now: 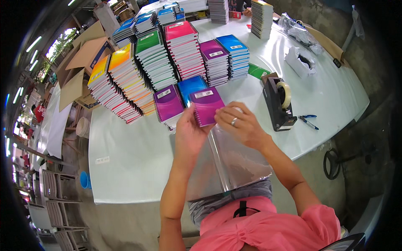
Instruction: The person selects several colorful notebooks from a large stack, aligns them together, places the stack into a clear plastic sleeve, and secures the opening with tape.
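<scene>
A purple spiral notebook (pixel 207 108) is held up in front of me, tilted, with a pale label near its top. My left hand (pixel 189 131) grips its lower left side, the thumb on the front edge. My right hand (pixel 243 124), with a ring on one finger, is closed at the notebook's right edge; its fingertips are partly hidden. Below both hands, clear plastic sheets (pixel 243 163) lie on the table's front edge. Just behind the held notebook stand a short purple notebook stack (pixel 168 101) and a blue notebook (pixel 191 85).
Tall stacks of yellow (pixel 121 58), green (pixel 148 42) and red notebooks (pixel 181 31) stand behind. To the right are a black tape dispenser (pixel 274 104), blue-handled pliers (pixel 308 121) and a crumpled white plastic bag (pixel 299 62). Cardboard boxes (pixel 90 52) stand at far left.
</scene>
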The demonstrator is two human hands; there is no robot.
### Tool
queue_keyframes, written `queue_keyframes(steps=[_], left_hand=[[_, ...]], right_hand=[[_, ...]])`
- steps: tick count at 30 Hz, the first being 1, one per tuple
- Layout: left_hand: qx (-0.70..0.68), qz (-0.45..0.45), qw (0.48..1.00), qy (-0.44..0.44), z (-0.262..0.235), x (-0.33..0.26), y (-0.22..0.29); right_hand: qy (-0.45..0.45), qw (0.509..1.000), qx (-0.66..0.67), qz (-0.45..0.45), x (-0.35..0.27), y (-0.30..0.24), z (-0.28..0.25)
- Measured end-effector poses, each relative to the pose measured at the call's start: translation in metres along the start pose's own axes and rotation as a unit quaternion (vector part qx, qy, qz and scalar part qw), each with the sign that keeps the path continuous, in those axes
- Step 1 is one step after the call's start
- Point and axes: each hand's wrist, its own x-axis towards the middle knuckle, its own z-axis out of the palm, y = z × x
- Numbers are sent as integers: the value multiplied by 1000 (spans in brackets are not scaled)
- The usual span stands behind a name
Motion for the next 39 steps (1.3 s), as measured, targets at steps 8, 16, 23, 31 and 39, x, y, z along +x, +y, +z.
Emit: queue_keyframes(steps=[8, 16, 23, 31, 39], left_hand=[[56, 127, 972, 189, -54, -74, 34], [29, 89, 984, 151, -66, -93, 23], [54, 127, 978, 155, -71, -101, 19], [81, 179, 945, 263, -80, -141, 46], [33, 163, 951, 261, -98, -143, 41]], right_hand=[[33, 993, 3, 117, 16, 25, 88], [116, 969, 114, 185, 26, 16, 59], [-60, 982, 174, -47, 29, -76, 49], [-119, 991, -54, 3, 57, -28, 139], [-75, 996, 36, 38, 59, -30, 139]])
